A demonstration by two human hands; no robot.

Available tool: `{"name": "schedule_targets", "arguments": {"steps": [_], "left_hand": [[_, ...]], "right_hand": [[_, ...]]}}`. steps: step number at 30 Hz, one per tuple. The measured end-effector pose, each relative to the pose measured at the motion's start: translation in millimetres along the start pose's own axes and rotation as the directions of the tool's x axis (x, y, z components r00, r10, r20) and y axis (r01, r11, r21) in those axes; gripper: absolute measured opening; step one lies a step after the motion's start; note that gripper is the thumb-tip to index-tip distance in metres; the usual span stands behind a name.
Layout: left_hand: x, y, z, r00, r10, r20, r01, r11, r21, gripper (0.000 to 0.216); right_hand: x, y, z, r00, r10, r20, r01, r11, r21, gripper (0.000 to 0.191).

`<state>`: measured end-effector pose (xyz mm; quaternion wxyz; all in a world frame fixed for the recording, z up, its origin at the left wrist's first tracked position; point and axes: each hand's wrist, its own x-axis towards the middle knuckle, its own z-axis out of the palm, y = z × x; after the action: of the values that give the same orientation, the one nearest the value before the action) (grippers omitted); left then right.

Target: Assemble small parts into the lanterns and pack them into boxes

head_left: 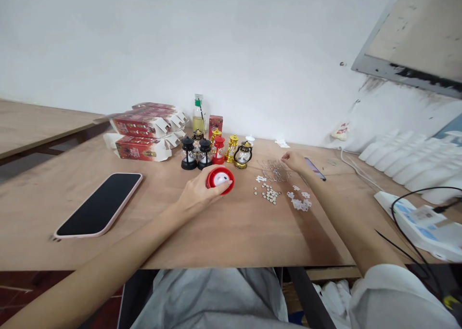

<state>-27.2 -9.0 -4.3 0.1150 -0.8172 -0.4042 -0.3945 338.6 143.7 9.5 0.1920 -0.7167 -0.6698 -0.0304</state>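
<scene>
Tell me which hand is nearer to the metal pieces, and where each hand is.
Right. The right hand is at the right edge of the metal pieces. The left hand, holding a red piece, is farther off, to their left.

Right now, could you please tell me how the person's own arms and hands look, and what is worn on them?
The left hand and right hand are both bare, without gloves. Both wrists and forearms are uncovered, with no watch visible. A loose, pale grey sleeve covers the right arm near the elbow; no sleeve shows on the left.
</scene>
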Motion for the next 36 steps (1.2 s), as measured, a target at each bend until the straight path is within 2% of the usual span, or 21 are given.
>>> {"name": "schedule_targets", "arguments": {"steps": [3,5,13,18,25,31,36], "left_hand": [[-4,-5,3,0.977,0.145,-0.154,-0.136,0.989,0.065,0.031],[-5,-7,4,0.953,0.200,-0.228,-0.187,0.979,0.077,0.031],[1,-9,5,0.923,0.203,-0.326,-0.220,0.975,-0.016,0.031],[4,-10,2,0.930,0.174,-0.323,-0.165,0.985,0.057,0.034],[6,-11,0,0.923,0.244,-0.297,-0.214,0.968,0.132,0.036],[7,-9,-1,0.921,0.246,-0.302,-0.220,0.968,0.120,0.033],[8,-9,-1,0.916,0.259,-0.306,-0.225,0.964,0.143,0.033]], "right_hand": [[2,-2,14,0.999,0.019,0.046,-0.014,0.994,-0.107,0.016],[2,-2,20,0.997,0.026,0.068,-0.015,0.986,-0.163,0.020],[-2,2,28,0.994,-0.040,0.102,0.071,0.943,-0.324,0.027],[0,2,28,0.989,-0.095,0.110,0.128,0.926,-0.355,0.025],[4,6,24,0.983,-0.149,0.111,0.177,0.933,-0.314,0.027],[3,11,22,0.990,-0.131,0.045,0.138,0.960,-0.245,0.028],[9,22,15,0.996,-0.070,-0.054,0.060,0.984,-0.165,0.037]]}}
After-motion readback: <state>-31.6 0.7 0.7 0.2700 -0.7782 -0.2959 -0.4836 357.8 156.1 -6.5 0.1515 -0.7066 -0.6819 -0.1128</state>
